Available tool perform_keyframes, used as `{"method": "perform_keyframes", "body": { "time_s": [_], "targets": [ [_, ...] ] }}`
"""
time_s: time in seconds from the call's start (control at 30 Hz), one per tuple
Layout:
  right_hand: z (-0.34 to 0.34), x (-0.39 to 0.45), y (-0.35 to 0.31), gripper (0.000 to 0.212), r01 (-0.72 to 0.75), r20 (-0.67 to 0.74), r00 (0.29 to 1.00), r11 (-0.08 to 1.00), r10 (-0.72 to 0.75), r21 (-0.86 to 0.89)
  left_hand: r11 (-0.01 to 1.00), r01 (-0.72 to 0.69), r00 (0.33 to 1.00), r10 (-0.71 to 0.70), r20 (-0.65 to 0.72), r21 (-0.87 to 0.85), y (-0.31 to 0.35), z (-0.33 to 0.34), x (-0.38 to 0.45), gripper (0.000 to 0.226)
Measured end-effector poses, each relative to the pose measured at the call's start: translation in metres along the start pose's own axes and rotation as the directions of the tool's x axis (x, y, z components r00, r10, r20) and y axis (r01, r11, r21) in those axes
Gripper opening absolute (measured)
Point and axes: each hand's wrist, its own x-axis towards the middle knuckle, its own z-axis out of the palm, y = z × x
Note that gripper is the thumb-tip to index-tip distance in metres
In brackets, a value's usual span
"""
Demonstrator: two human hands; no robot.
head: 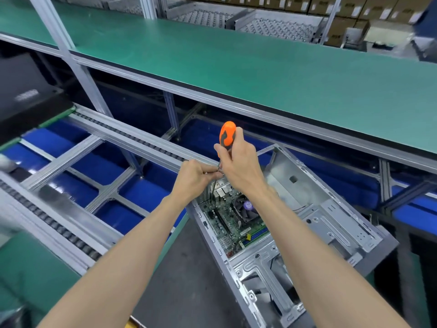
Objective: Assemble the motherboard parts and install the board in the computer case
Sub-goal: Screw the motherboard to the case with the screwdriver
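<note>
From the head view, the motherboard [233,215] lies flat inside the open computer case [295,223] on the worktop [184,285]. The right hand [238,162] grips the orange screwdriver [227,134] upright above the case's far corner, and the left hand [195,175] pinches its thin metal shaft near the tip. I think a good way is to keep the tool straight up, steady the tip, and turn slowly so it does not slip onto the board.

Green shelf [236,67] above — cardboard boxes [343,8] behind, roller rails [59,223] left.
</note>
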Motion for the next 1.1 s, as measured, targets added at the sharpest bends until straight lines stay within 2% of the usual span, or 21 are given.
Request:
{"method": "perform_keyframes", "body": {
  "time_s": [0.57,0.77,0.87,0.93,0.97,1.03,1.1],
  "targets": [
    [0.006,0.008,-0.004,0.023,0.044,0.039,0.998,0.998,-0.042,-0.039,0.987,0.083,0.990,-0.097,-0.099,-0.138,-0.018,0.009,-0.005,0.013],
    [-0.001,0.015,-0.011,0.046,0.150,0.039,0.989,0.943,-0.145,-0.296,0.995,0.059,0.989,-0.069,-0.129,-0.076,-0.019,0.010,-0.006,0.016],
    [-0.008,0.019,-0.020,0.060,0.231,0.055,0.973,0.934,-0.225,-0.272,0.997,0.052,0.987,-0.059,-0.147,-0.048,-0.020,0.011,-0.004,0.014],
    [-0.010,0.023,-0.023,0.048,0.263,0.091,0.965,0.932,-0.247,-0.251,0.997,0.058,0.987,-0.065,-0.149,-0.046,-0.021,0.013,-0.004,0.012],
    [-0.010,0.025,-0.026,0.042,0.259,0.100,0.966,0.920,-0.240,-0.294,0.997,0.062,0.987,-0.069,-0.148,-0.045,-0.021,0.014,-0.005,0.012],
    [-0.008,0.027,-0.031,0.040,0.228,0.076,0.973,0.873,-0.217,-0.431,0.997,0.072,0.985,-0.076,-0.154,-0.035,-0.021,0.016,-0.006,0.013],
    [-0.008,0.027,-0.035,0.040,0.226,0.053,0.972,0.853,-0.229,-0.471,0.997,0.072,0.983,-0.074,-0.167,-0.015,-0.021,0.017,-0.007,0.013]
  ]
}}
